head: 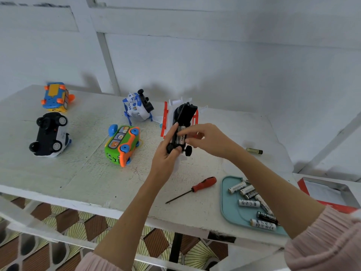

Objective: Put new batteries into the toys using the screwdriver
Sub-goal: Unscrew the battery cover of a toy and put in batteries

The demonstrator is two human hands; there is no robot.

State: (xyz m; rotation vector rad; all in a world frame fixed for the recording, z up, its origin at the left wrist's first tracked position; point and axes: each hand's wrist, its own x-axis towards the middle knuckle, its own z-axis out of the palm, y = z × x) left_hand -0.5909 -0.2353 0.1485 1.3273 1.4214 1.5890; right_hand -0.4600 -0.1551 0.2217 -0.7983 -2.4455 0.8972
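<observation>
The person held the white and red toy (180, 122) belly-up above the table (82, 173), so that its black underside and open battery bay faced the camera. The left hand (166, 153) wrapped round the near end of the toy, fingers curled against its side and thumb under it, apparently to keep the bay steady. The right hand (205, 140) came in from 3 o'clock, its fingertips pinching a battery (182, 136) that sat in the bay, probably to seat it. The screwdriver (195, 187) lay untouched at 6 o'clock of the toy, handle toward the teal tray (226, 204), likely parked within reach for closing the cover later. The tray at 5 o'clock kept about 8 loose batteries (252, 202) from rolling away. 1 stray battery (254, 151) lay at 3 o'clock, perhaps a spent cell set aside. At 9 o'clock, 4 other toys rested tipped over or upturned: the green bus (122, 146), the blue and white toy (137, 107), the black and white car (49, 134) and the blue and yellow toy (55, 96), wheels exposed for access to their undersides.
</observation>
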